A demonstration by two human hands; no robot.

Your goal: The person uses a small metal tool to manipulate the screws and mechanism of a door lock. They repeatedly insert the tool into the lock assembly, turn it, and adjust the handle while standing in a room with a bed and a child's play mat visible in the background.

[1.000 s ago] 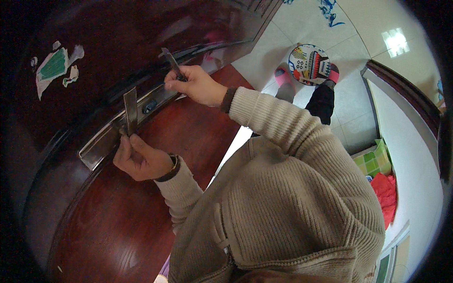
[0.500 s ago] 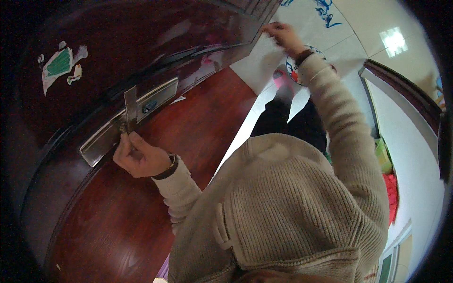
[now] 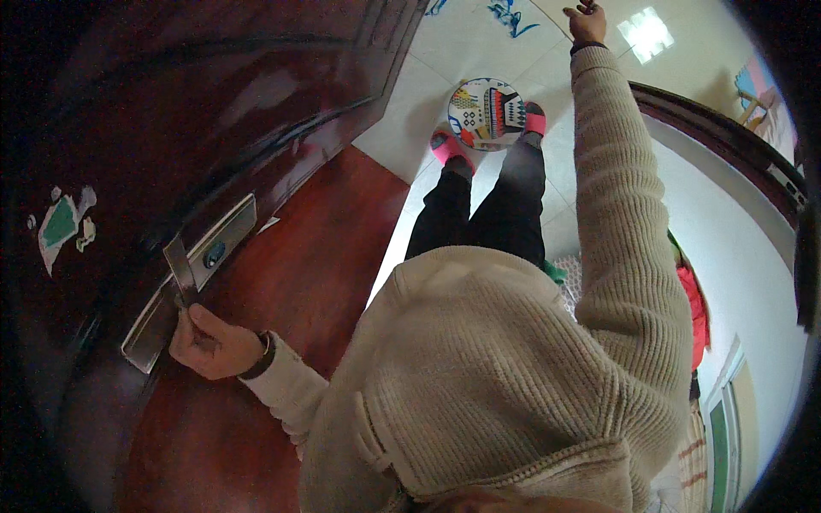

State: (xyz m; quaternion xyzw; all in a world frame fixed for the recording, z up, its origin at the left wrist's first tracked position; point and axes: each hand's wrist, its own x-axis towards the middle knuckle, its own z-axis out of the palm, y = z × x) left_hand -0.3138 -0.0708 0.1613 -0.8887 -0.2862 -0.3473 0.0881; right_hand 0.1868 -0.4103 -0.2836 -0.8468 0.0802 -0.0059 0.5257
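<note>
Pinching a small piece (image 3: pixel 180 300) beside the handle (image 3: pixel 180 263) on the door (image 3: pixel 265 85) at left, the left hand (image 3: pixel 215 344) is holding its fingers narrow, while the right hand (image 3: pixel 588 26) is hovering far right, its fingers' hold unclear.

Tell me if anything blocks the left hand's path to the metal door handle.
Nothing clearly visible does: the left hand is right by the lower end of the metal door handle. A small piece shows at the hand's upper edge, too indistinct to tell whether it lies between them.
</note>
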